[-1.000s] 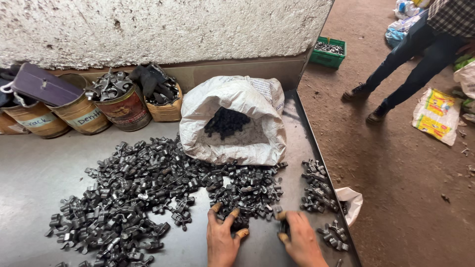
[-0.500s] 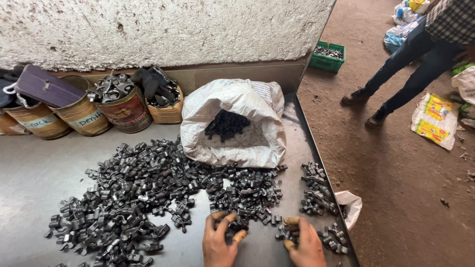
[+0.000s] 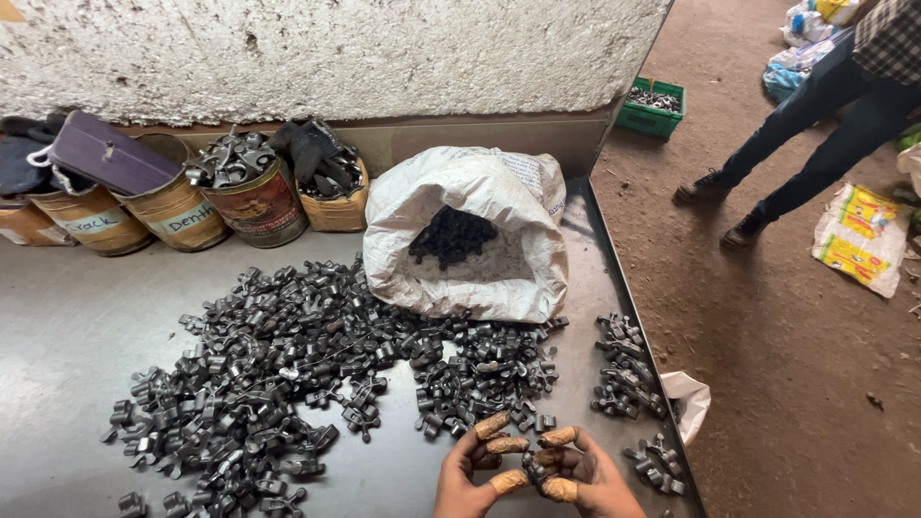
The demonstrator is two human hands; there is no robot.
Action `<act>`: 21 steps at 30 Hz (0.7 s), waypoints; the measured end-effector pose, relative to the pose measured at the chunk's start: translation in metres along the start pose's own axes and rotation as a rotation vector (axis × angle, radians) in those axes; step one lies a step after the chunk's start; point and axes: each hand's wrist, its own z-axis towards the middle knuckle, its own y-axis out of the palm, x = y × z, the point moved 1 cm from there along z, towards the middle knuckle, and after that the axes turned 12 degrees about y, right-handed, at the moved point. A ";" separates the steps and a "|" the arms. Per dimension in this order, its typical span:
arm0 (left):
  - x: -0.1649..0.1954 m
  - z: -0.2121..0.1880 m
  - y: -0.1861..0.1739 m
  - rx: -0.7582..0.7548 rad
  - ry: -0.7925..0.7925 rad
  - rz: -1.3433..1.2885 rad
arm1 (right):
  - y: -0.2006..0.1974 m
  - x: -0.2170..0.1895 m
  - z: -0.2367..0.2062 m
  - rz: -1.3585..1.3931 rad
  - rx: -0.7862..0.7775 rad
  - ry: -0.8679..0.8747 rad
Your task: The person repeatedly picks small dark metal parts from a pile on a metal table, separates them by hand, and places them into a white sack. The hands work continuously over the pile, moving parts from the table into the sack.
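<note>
Bottom centre of the frame: left hand (image 3: 472,472) and right hand (image 3: 587,475) brought together, fingertips touching, several fingers wrapped in tan fingertip guards (image 3: 493,424), both pinched narrow around one small dark metal part (image 3: 533,467) held between them just above the bench (image 3: 67,336). Grey, smooth sheet-metal bench with a raised lip along the right edge. Spread across the middle, a broad heap of forged parts (image 3: 288,374), dull black, knobbly, too many to count; a smaller sorted cluster (image 3: 625,379) lower right, near the lip. Centre, one white woven sack (image 3: 470,230), crumpled and open, dark pieces inside. Upper left, five round tins (image 3: 254,201) in a row against the rough plastered wall, some holding parts or gloves. Upper right, on the dirt floor, one green crate (image 3: 654,110) and another person's legs (image 3: 815,144).
</note>
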 end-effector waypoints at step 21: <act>0.040 -0.021 0.029 0.075 0.506 0.604 | 0.024 0.021 0.005 0.177 -0.269 -0.173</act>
